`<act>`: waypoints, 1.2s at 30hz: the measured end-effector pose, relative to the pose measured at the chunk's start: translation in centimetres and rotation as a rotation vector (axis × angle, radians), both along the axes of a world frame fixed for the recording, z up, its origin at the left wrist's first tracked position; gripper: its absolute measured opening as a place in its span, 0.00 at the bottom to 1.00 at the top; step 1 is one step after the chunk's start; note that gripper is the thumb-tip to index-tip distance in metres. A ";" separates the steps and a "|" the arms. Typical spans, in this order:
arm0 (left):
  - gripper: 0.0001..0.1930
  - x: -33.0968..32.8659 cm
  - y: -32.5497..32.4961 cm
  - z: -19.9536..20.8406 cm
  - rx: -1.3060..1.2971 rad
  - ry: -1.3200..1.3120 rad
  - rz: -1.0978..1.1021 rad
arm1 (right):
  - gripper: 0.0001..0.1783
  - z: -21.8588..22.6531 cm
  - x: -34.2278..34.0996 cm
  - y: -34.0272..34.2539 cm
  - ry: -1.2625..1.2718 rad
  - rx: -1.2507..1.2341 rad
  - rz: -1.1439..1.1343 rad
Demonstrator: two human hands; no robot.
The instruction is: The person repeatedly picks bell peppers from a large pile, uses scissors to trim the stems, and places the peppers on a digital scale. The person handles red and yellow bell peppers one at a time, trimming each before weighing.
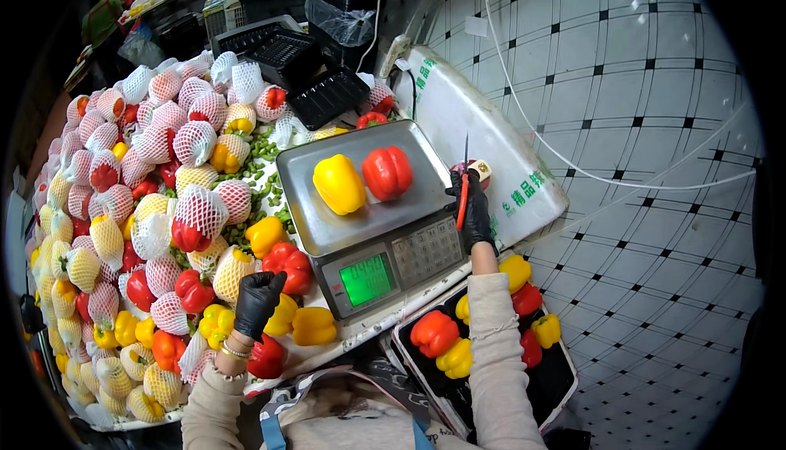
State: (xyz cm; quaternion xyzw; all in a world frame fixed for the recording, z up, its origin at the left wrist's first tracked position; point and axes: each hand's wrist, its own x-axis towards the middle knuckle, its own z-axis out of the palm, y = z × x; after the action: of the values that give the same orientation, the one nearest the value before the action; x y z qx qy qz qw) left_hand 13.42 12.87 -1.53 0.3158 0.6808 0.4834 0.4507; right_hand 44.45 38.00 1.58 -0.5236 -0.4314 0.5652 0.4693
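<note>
My right hand [472, 212], in a black glove, is closed around red-handled snips [463, 201]. Their thin pointed blade sticks up past the fingers, beside a small round red-and-white item [480, 174], partly covered. My left hand [257, 303], also gloved in black, has its fingers curled in; whatever they may hold is hidden. It is over the peppers at the table's front, close to a red pepper [288, 265] and a yellow pepper [314, 326]. On the steel scale [323, 237] between my hands lie a yellow pepper [339, 184] and a red pepper [387, 173].
A large heap of peppers in foam nets [176, 143] covers the left side, with green stem pieces [266, 184] beside it. Black trays [327, 96] lie behind the scale. A crate [409, 343] holding peppers sits under my right forearm. A white foam box [483, 114] and hanging cable [524, 114] are at right.
</note>
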 end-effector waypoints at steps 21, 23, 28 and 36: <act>0.48 5.0 19.7 1.3 0.704 1.197 -0.290 | 0.23 -4.7 -11.5 4.6 -0.830 0.554 0.016; 0.48 2.2 20.1 -0.3 0.650 0.997 -0.392 | 0.28 -2.9 -11.2 2.2 -0.747 0.588 0.014; 0.46 14.3 15.0 6.7 0.767 0.755 -0.705 | 0.27 1.5 5.2 -7.4 -0.398 0.755 -0.075; 0.50 33.8 2.7 3.1 0.829 0.439 -1.449 | 0.51 -0.6 28.1 -32.7 -0.844 0.154 -0.276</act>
State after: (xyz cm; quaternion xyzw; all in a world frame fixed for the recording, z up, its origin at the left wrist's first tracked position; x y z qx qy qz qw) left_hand 47.25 15.55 1.54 0.8974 0.1521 0.2142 0.3544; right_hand 72.57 5.28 1.00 -0.7246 -0.5519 0.2005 0.3609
